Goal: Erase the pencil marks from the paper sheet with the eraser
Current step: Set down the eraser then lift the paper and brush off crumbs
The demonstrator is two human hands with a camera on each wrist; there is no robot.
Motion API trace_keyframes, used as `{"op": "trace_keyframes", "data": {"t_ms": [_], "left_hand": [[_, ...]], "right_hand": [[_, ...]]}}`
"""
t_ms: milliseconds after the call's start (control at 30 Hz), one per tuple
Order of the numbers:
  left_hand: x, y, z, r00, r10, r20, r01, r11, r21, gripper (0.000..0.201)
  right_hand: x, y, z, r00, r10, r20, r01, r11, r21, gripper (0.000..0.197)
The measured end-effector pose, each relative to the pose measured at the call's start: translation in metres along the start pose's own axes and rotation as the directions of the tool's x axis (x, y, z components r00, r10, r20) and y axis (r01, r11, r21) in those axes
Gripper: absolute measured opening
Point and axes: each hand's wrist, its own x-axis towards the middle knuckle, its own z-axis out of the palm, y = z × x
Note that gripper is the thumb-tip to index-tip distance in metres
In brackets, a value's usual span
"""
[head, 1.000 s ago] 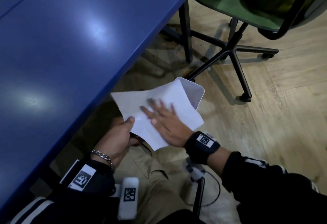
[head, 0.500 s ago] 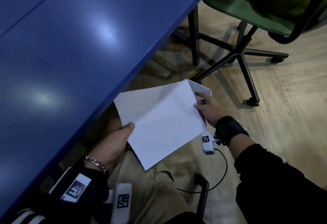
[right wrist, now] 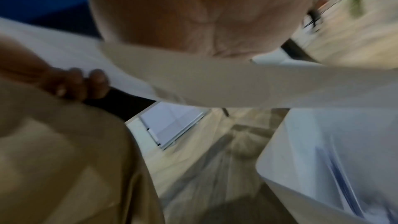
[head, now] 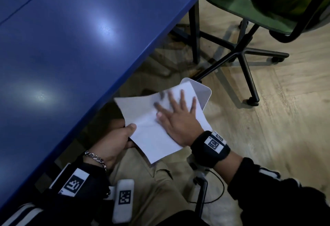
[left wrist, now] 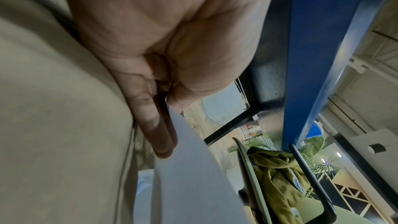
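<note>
Two hands are working on a white paper sheet at the centre of the head view, below the edge of the blue table that is filling the upper left of the frame. The left hand is pinching the sheet's near-left edge, thumb lying on top and fingers running straight underneath, pressed together, as the left wrist view is showing. The right hand is lying flat on the sheet's upper face with its fingers spread and straight; their tips are blurring, so the palm is probably sweeping across the paper. The sheet is bowing upward between the two hands, held above the person's tan trousers. Beneath its far corner, a white bin is standing on the wooden floor, its rim showing just past the paper. A green office chair is occupying the upper right of the frame. No eraser is discernible in either hand.
</note>
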Motion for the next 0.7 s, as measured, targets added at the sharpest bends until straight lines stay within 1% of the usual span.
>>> {"op": "trace_keyframes", "data": {"t_ms": [33, 67, 100, 133, 167, 200, 233, 267, 300, 333, 367, 400, 433, 467, 500, 533, 567, 600, 633, 667, 700], "left_hand": [[-0.001, 0.001, 0.0, 1.0, -0.001, -0.004, 0.001, 1.0, -0.006, 0.024], [0.0, 0.001, 0.0, 1.0, -0.003, -0.009, 0.003, 1.0, -0.009, 0.024], [0.0, 0.0, 0.0, 1.0, -0.007, -0.013, 0.007, 1.0, -0.012, 0.024], [0.0, 0.0, -0.001, 1.0, -0.01, -0.016, 0.01, 1.0, -0.013, 0.024], [0.001, 0.0, -0.001, 1.0, -0.01, -0.019, 0.01, 1.0, -0.019, 0.025], [0.002, -0.001, -0.002, 1.0, -0.011, -0.029, 0.01, 1.0, -0.029, 0.025], [0.001, -0.001, -0.003, 0.999, -0.013, -0.038, 0.011, 0.999, -0.041, 0.024], [0.001, -0.001, -0.004, 0.999, -0.016, -0.047, 0.014, 0.999, -0.052, 0.022], [0.001, -0.001, -0.005, 0.998, -0.018, -0.059, 0.014, 0.998, -0.064, 0.02], [0.001, -0.002, -0.005, 0.998, -0.017, -0.068, 0.012, 0.997, -0.076, 0.019], [0.001, -0.003, -0.005, 0.997, -0.01, -0.077, 0.003, 0.996, -0.084, 0.018], [0.001, -0.004, -0.006, 0.997, 0.002, -0.082, -0.01, 0.996, -0.088, 0.018], [0.001, -0.003, -0.006, 0.997, 0.018, -0.078, -0.025, 0.996, -0.09, 0.017], [0.001, -0.003, -0.006, 0.997, 0.028, -0.072, -0.035, 0.995, -0.097, 0.017], [0.002, -0.005, -0.007, 0.997, 0.042, -0.062, -0.047, 0.995, -0.093, 0.016], [0.002, -0.005, -0.006, 0.997, 0.054, -0.052, -0.058, 0.996, -0.074, 0.015], [0.001, -0.004, -0.006, 0.997, 0.064, -0.046, -0.065, 0.998, -0.025, 0.025], [0.003, -0.005, -0.006, 0.996, 0.075, -0.042, -0.073, 0.997, 0.03, 0.041], [0.004, -0.006, -0.006, 0.996, 0.082, -0.03, -0.079, 0.994, 0.075, 0.052], [0.005, -0.007, -0.006, 0.996, 0.086, -0.023, -0.083, 0.992, 0.096, 0.058], [0.008, -0.009, -0.006, 0.996, 0.087, -0.025, -0.084, 0.992, 0.09, 0.062]], "right_hand": [[0.0, -0.002, -0.003, 0.999, 0.028, -0.031, -0.026, 0.997, 0.067, 0.053], [-0.002, -0.009, -0.005, 0.998, -0.046, -0.046, 0.052, 0.988, 0.145, 0.051], [-0.006, -0.017, -0.006, 0.985, -0.168, -0.048, 0.174, 0.966, 0.19, 0.048], [-0.011, -0.02, -0.001, 0.966, -0.255, -0.044, 0.259, 0.952, 0.164, 0.045], [-0.01, -0.017, 0.007, 0.97, -0.241, -0.036, 0.244, 0.965, 0.094, 0.045], [-0.005, -0.005, 0.014, 0.992, -0.118, -0.042, 0.12, 0.992, 0.05, 0.049], [0.003, 0.011, 0.018, 0.996, 0.061, -0.07, -0.056, 0.996, 0.072, 0.053], [0.012, 0.03, 0.018, 0.968, 0.232, -0.097, -0.211, 0.959, 0.188, 0.056], [0.021, 0.052, 0.017, 0.923, 0.37, -0.108, -0.312, 0.881, 0.355, 0.057], [0.027, 0.075, 0.015, 0.873, 0.476, -0.11, -0.365, 0.784, 0.502, 0.059], [0.031, 0.095, 0.013, 0.827, 0.558, -0.075, -0.403, 0.679, 0.613, 0.063], [0.036, 0.112, 0.012, 0.799, 0.602, -0.001, -0.434, 0.576, 0.693, 0.066], [0.04, 0.124, 0.011, 0.792, 0.603, 0.098, -0.456, 0.476, 0.752, 0.065], [0.043, 0.134, 0.012, 0.804, 0.562, 0.194, -0.474, 0.407, 0.781, 0.063], [0.045, 0.14, 0.014, 0.826, 0.501, 0.26, -0.474, 0.365, 0.801, 0.058], [0.046, 0.145, 0.015, 0.843, 0.451, 0.294, -0.464, 0.332, 0.821, 0.054], [0.046, 0.148, 0.016, 0.848, 0.429, 0.312, -0.463, 0.311, 0.83, 0.051], [0.048, 0.149, 0.017, 0.849, 0.43, 0.306, -0.457, 0.307, 0.835, 0.05], [0.05, 0.148, 0.016, 0.842, 0.474, 0.257, -0.458, 0.378, 0.805, 0.049], [0.053, 0.143, 0.014, 0.829, 0.542, 0.138, -0.464, 0.528, 0.711, 0.047], [0.054, 0.134, 0.013, 0.815, 0.577, -0.055, -0.452, 0.692, 0.564, 0.045]]}}
